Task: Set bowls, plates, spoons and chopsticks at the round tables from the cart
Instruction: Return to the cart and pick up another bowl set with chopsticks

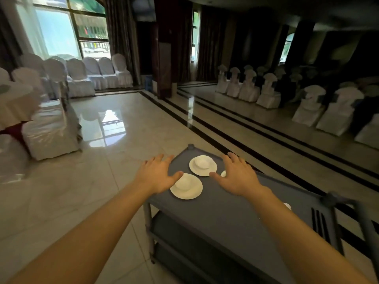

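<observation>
Two bare hands over a grey cart point(225, 218) in a dim banquet hall.
The left hand point(158, 175) and right hand point(238, 178) spread their fingers, holding nothing, beside two bowls point(184, 181) on plates point(190, 194) on the cart's surface; covered chairs point(51, 130) ring the glossy floor point(123, 140).

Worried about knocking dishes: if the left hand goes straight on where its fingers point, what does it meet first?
Probably no dish: the left hand points past the near white bowl on its round plate, toward the grey cart's far corner rim. Its height is unclear.

White plates point(186, 189), grey cart point(225, 218)
</observation>
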`<state>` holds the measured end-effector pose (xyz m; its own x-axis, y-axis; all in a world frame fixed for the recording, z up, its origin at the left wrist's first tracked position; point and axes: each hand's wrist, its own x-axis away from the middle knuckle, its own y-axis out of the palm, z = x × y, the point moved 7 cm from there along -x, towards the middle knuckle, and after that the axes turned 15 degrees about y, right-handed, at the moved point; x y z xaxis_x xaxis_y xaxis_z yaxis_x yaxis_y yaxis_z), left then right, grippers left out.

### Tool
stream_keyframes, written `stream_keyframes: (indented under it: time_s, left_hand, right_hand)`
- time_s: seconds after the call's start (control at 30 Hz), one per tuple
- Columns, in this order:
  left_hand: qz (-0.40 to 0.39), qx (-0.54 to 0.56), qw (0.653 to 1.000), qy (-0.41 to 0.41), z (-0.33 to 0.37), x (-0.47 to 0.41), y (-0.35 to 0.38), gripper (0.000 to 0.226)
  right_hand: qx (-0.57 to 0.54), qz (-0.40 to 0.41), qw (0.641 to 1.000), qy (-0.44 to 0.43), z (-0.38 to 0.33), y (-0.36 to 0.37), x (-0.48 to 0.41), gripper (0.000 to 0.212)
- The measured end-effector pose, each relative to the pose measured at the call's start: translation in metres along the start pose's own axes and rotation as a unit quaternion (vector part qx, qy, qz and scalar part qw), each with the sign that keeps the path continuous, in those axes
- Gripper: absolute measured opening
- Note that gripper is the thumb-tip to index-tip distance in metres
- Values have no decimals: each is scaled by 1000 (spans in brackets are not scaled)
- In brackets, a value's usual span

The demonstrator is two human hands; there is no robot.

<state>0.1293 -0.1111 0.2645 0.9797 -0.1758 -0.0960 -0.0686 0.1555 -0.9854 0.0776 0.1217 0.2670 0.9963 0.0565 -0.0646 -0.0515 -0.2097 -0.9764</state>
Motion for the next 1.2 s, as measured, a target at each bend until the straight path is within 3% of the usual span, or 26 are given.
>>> stream_keyframes:
  time_s: [0.17,0.33,0.7,0.93,1.2]
  left_hand:
    - [-23,63,997,29,-39,-61,40,78]
    - [-68,203,976,41,-97,-123,99,70]
    - [-135,287,947,-51,-169,-194,243,77]
    - [-121,380,911,-104,-166,-224,302,76]
    - [-116,443,878,-140,-163,-234,321,62]
  right_hand:
    - [-33,-19,998,55,-7,48,-45,76]
    - [-131,-62,976,163,-12,119,-86,68]
    - [-212,-150,904,339,2,265,-123,62]
    - [-206,-159,897,357,18,322,-150,47]
    - [-268,-165,879,359,14,331,-159,22]
